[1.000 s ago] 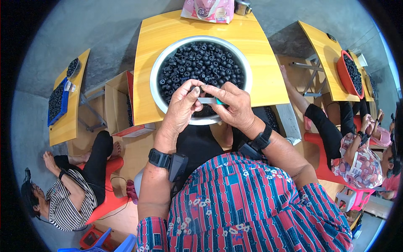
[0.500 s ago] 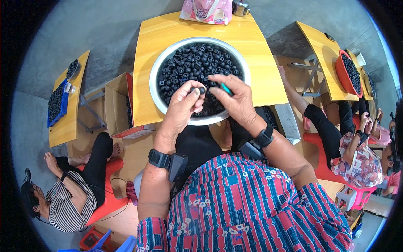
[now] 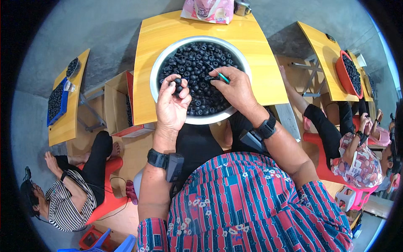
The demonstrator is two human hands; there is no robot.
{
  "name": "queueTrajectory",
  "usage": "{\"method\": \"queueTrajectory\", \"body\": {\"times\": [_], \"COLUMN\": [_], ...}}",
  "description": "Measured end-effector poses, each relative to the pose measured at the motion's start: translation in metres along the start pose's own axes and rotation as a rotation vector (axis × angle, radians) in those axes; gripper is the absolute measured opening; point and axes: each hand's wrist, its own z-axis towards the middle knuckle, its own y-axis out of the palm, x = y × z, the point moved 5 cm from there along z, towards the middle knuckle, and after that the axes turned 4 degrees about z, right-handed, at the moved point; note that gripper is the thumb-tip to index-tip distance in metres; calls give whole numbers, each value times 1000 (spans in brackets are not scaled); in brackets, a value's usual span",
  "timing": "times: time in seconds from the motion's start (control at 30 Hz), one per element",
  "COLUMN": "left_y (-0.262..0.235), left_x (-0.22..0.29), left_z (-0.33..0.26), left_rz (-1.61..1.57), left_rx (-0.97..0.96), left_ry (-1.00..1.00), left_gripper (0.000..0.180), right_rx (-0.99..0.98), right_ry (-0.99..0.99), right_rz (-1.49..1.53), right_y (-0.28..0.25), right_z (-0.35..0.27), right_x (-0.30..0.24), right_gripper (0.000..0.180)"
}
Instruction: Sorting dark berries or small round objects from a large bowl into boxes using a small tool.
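Observation:
A wide metal basin (image 3: 154, 90) full of small round black ring-like pieces (image 3: 199, 59) stands before me. My left hand (image 3: 172, 103) is over its left side, fingers curled around a couple of black pieces (image 3: 178, 86). My right hand (image 3: 235, 86), over the basin's right side, grips a slim tool with a teal handle (image 3: 224, 78) and a thin pointed metal end that slants up and left. Whether a black piece is also between the right fingertips, I cannot tell. Both hands are apart, above the heap.
The basin is on a yellow wooden table (image 3: 262, 84), with a pink bag (image 3: 208, 10) and a metal mug (image 3: 242, 7) at its far edge. An open cardboard box (image 3: 115, 101) is beside it on the left. People sit at other tables on both sides.
My hands have moved apart. The left went leftward and turned, showing the black pieces in its fingers; the right shifted slightly, and the tool's thin metal end now shows.

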Motion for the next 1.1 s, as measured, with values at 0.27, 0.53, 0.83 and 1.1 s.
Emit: {"method": "queueTrajectory", "body": {"times": [0.27, 0.53, 0.83, 1.1], "left_y": [2, 1, 3, 8], "left_x": [-5, -7, -8, -11], "left_z": [3, 3, 4, 5], "left_rz": [73, 146, 167, 230], "left_rx": [98, 142, 91, 96], "left_ry": [-91, -134, -124, -120], "left_gripper": [19, 20, 21, 8], "right_rx": [-25, -20, -77, 64], "right_ry": [-29, -42, -13, -127], "right_rz": [-319, -372, -377, -214], "right_y": [13, 16, 18, 11], "right_z": [15, 13, 13, 16], "right_x": [6, 8, 3, 8], "right_gripper": [23, 17, 21, 14]}}
